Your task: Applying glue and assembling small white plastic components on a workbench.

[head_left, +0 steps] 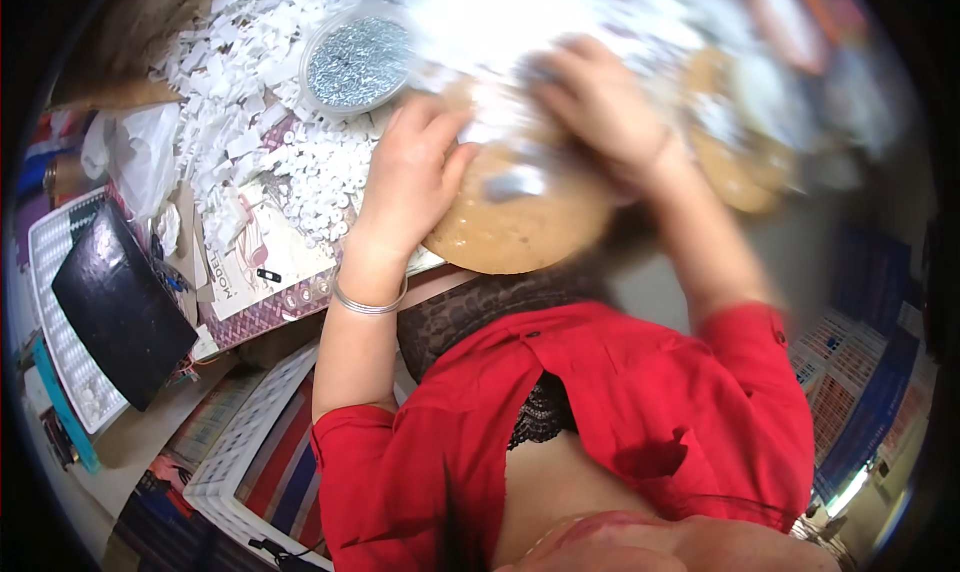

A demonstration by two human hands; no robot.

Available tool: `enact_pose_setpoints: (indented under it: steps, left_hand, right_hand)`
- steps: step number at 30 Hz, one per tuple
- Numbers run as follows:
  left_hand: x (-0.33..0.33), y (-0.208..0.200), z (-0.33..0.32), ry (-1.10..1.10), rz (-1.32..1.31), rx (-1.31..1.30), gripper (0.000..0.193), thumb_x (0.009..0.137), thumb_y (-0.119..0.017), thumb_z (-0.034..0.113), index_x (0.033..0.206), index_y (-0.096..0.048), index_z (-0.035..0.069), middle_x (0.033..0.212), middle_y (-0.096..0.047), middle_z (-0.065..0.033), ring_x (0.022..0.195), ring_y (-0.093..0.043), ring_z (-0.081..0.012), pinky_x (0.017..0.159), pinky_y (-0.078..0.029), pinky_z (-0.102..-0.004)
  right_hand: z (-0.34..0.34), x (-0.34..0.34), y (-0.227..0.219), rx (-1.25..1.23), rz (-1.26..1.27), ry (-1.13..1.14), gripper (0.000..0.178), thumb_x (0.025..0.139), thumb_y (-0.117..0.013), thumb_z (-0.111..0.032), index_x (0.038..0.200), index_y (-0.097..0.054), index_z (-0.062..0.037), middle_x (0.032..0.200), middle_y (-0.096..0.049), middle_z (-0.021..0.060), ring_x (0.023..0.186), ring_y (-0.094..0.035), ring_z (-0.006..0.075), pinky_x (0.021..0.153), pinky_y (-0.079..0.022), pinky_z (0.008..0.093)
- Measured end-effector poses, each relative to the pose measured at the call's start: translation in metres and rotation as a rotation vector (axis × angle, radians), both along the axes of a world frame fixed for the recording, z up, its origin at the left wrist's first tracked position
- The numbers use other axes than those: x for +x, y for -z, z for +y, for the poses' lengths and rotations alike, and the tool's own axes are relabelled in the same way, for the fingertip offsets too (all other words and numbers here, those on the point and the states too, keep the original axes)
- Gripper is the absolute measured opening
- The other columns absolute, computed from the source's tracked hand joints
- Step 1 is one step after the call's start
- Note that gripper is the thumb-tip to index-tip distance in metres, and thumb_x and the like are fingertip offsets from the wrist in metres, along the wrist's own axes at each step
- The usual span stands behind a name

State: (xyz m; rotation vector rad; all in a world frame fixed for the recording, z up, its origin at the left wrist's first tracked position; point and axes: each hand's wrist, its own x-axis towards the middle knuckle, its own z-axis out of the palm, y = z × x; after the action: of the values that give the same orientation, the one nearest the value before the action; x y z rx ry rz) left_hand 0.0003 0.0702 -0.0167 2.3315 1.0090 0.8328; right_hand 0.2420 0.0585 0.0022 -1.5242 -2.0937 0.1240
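Note:
My left hand (415, 157), with a thin metal bangle at its wrist, is over the left edge of a round tan board (525, 237). Its thumb stands apart from the bent fingers, and nothing shows between them. Just beyond it is a clear round tub (306, 72) full of small silvery metal pieces. Motion smears my right hand (600, 102), which reaches over the far right of the board, toward a pile of white pieces. Whether its fingers grip anything is unclear. A small shiny grey object (515, 183), blurred, lies on the board between my hands.
Many flat white pieces (225, 102) and small round white parts (312, 187) cover the table's left side. A printed sheet (245, 262) and a small black object (268, 275) lie nearer. Left are a black curved panel (130, 307) and a white basket (50, 242). Another tan board (740, 177) is right.

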Motion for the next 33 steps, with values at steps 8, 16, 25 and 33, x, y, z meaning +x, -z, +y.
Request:
enact_pose_setpoints:
  steps: [8, 16, 25, 33]
  left_hand:
    - [-0.001, 0.001, -0.003, -0.024, 0.004, 0.029, 0.025, 0.081, -0.075, 0.009, 0.103, -0.069, 0.000, 0.093, -0.061, -0.0148, 0.086, -0.061, -0.0327, 0.076, -0.050, -0.0398]
    - [0.002, 0.001, -0.003, -0.021, -0.025, 0.049, 0.024, 0.081, -0.075, 0.009, 0.102, -0.068, 0.000, 0.090, -0.060, -0.0153, 0.084, -0.061, -0.0331, 0.073, -0.050, -0.0403]
    - [0.001, 0.005, -0.004, -0.012, -0.029, 0.053, 0.024, 0.081, -0.075, 0.008, 0.103, -0.068, 0.000, 0.089, -0.058, -0.0150, 0.081, -0.061, -0.0329, 0.072, -0.050, -0.0398]
    - [0.001, 0.008, -0.005, 0.001, 0.000, 0.058, 0.026, 0.080, -0.076, 0.009, 0.103, -0.068, 0.001, 0.089, -0.058, -0.0148, 0.080, -0.060, -0.0325, 0.071, -0.050, -0.0394]
  right_hand:
    - [-0.027, -0.012, 0.009, -0.122, 0.031, -0.310, 0.014, 0.082, -0.073, -0.015, 0.089, -0.067, -0.0046, 0.086, -0.060, 0.0124, 0.080, -0.064, 0.0322, 0.070, -0.054, 0.0386]
    - [-0.020, -0.026, 0.017, -0.020, 0.111, -0.117, 0.011, 0.085, -0.071, -0.015, 0.088, -0.066, -0.0060, 0.083, -0.062, 0.0103, 0.078, -0.065, 0.0309, 0.066, -0.054, 0.0384]
    - [-0.024, -0.022, 0.030, 0.106, 0.034, -0.315, 0.014, 0.081, -0.068, -0.008, 0.094, -0.068, -0.0079, 0.089, -0.063, 0.0075, 0.082, -0.065, 0.0269, 0.070, -0.054, 0.0353]
    - [-0.022, -0.010, 0.015, 0.148, 0.087, -0.154, 0.021, 0.078, -0.076, -0.011, 0.097, -0.069, -0.0069, 0.089, -0.065, 0.0072, 0.084, -0.064, 0.0290, 0.073, -0.053, 0.0379]
